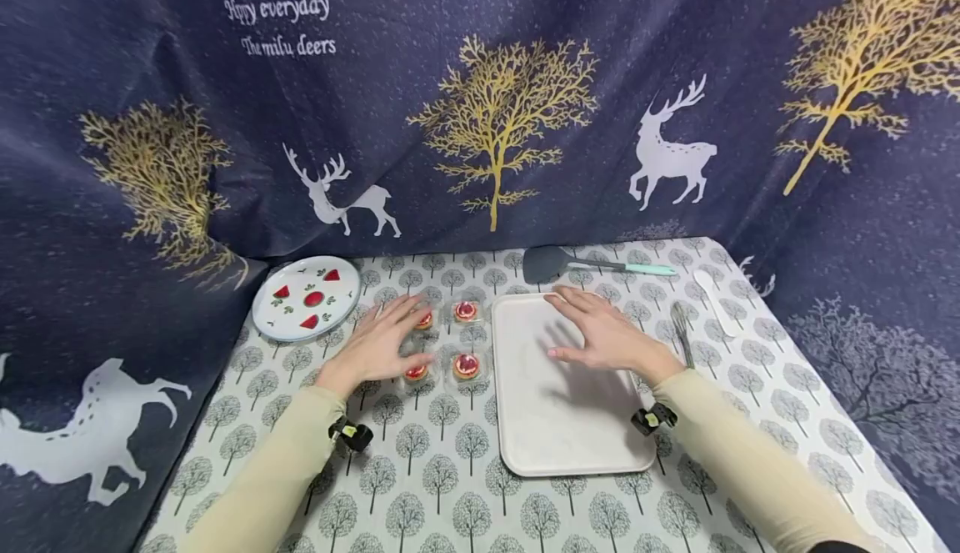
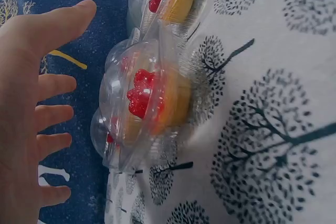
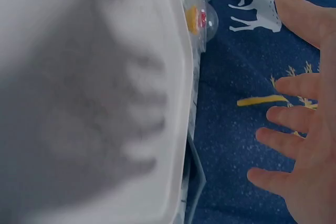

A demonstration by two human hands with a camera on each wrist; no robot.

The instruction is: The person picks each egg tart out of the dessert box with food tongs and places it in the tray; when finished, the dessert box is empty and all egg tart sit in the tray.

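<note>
In the head view, several small red-topped tarts (image 1: 466, 366) sit in clear plastic domed packs left of a white rectangular tray (image 1: 570, 419). My left hand (image 1: 378, 344) hovers over the left pair of tarts and partly covers them. Its fingers are spread and hold nothing. The left wrist view shows a clear dome (image 2: 113, 85) over a tart with a glossy red top (image 2: 142, 93), apart from the hand. Above the tray, my right hand (image 1: 600, 332) is held with loosely spread fingers and nothing in it. Its shadow falls on the tray in the right wrist view.
A round plate (image 1: 300, 328) with watermelon decorations lies at the back left. Behind the tray is a dark spatula (image 1: 545, 264) with a mint handle. A whisk (image 1: 681, 328) and a white spoon (image 1: 712, 299) lie to the right. A dark blue curtain (image 1: 450, 2) hangs behind the table.
</note>
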